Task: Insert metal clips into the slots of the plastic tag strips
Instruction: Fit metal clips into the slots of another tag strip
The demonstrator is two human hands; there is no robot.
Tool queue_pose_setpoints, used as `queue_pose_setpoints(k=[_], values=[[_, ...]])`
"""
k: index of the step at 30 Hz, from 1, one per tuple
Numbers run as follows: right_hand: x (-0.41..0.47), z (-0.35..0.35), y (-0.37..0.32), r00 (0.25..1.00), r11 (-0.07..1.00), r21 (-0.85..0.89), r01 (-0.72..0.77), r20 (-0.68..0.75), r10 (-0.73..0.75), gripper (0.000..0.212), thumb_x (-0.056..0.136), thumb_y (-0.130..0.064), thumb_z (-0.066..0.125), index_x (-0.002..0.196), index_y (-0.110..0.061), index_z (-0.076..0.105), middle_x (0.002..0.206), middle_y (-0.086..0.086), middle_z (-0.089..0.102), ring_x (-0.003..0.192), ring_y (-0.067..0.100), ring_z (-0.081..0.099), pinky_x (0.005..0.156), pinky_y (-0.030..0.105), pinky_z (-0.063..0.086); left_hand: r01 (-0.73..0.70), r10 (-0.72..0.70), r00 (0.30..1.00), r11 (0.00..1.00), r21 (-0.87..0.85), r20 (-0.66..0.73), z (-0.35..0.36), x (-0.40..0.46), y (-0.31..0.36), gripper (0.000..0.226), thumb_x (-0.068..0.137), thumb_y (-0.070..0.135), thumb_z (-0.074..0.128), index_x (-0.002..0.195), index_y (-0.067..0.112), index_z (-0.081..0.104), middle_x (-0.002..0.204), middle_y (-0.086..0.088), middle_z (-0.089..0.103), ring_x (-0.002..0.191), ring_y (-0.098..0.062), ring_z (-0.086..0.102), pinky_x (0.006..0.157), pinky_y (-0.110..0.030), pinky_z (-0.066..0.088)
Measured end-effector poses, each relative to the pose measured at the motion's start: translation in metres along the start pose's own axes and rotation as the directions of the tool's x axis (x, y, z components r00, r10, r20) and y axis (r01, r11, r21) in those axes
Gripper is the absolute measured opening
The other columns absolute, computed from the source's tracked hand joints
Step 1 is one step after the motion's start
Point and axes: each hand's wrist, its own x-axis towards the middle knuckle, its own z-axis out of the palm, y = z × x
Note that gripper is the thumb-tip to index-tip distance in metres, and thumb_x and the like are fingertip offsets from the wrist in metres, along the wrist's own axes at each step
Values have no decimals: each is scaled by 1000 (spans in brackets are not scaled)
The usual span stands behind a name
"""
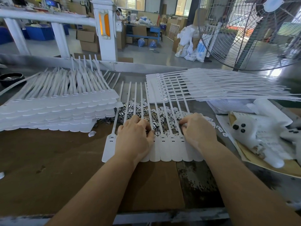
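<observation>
Metal clips, small bright square pieces of stamped steel mixed with small white plastic caps, lie in a loose heap on the desk just behind both hands, under the thin tails of the strip. The left hand rests on the white plastic tag strip, a flat row of joined tags with rounded lower ends, and its fingers are curled down at the slot line; I cannot tell if they pinch a clip, because the fingertips are hidden. The right hand has its grip bent into the edge of the heap, and what it holds, if anything, is also hidden.

I judge the clips very light, stiff and a little slippery, with thin edges, so it is best to take one by its two sides with thumb and forefinger. The strip seems light and flexible; its tails bend easily, so pressing the flat tag part down is the safer hold.

Of containers, only a black round bowl stands at the far left of the desk, with something shiny inside that I cannot identify. Stacks of white tag strips lie to the left, and more strips lie fanned out to the right
</observation>
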Motion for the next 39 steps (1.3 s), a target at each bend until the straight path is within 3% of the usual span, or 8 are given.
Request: queue_pose_setpoints(k=[7, 12, 17, 22, 32, 39], values=[[2, 7, 1, 998, 1000, 24, -17, -63, 19, 17, 92, -14, 56, 101, -19, 68, 106, 3, 62, 87, 18, 61, 74, 27, 46, 1, -1, 1000, 1000, 8, 0, 0, 0, 0, 22, 92, 40, 49, 104, 25, 60, 105, 6, 49, 107, -16, 46, 91, -32, 31], [-3, 9, 9, 971, 993, 91, -81, -217, 99, 25, 92, -4, 48, 112, -11, 62, 112, 9, 54, 101, 26, 52, 73, 26, 35, 1, -1, 1000, 1000, 13, 2, 0, 0, 1, 22, 92, 41, 49, 104, 26, 60, 105, 6, 48, 108, -16, 45, 91, -31, 30], [0, 7, 13, 983, 990, -8, -142, -117, 140, 19, 80, 7, 46, 85, -8, 57, 92, 10, 51, 100, 30, 51, 67, 28, 33, 1, -1, 1000, 1000, 15, 0, 0, 0, 1, 21, 92, 40, 50, 103, 26, 60, 104, 7, 48, 107, -16, 46, 90, -32, 31], [1, 7, 11, 988, 994, 24, -111, -102, 113, 39, 86, 3, 45, 113, -19, 62, 116, 8, 53, 108, 28, 48, 74, 31, 33, 0, 0, 1000, 1000, 5, 0, -1, 0, 1, 20, 91, 40, 51, 103, 26, 60, 101, 8, 46, 106, -15, 46, 91, -32, 30], [0, 9, 12, 986, 996, -14, -83, -145, 80, 27, 88, 0, 56, 107, -17, 66, 108, 7, 54, 99, 24, 52, 70, 28, 35, -2, 2, 1000, 1000, 6, 4, -1, 0, 0, 21, 92, 40, 50, 103, 26, 60, 103, 7, 47, 106, -15, 46, 92, -32, 31], [1, 11, 17, 986, 998, 6, -65, -156, 65, 15, 93, -9, 52, 102, -13, 64, 106, 6, 55, 97, 24, 53, 71, 30, 38, 2, -2, 1000, 1000, 9, 8, -1, 0, 0, 22, 92, 41, 49, 104, 26, 60, 104, 7, 47, 107, -15, 46, 92, -32, 31]])
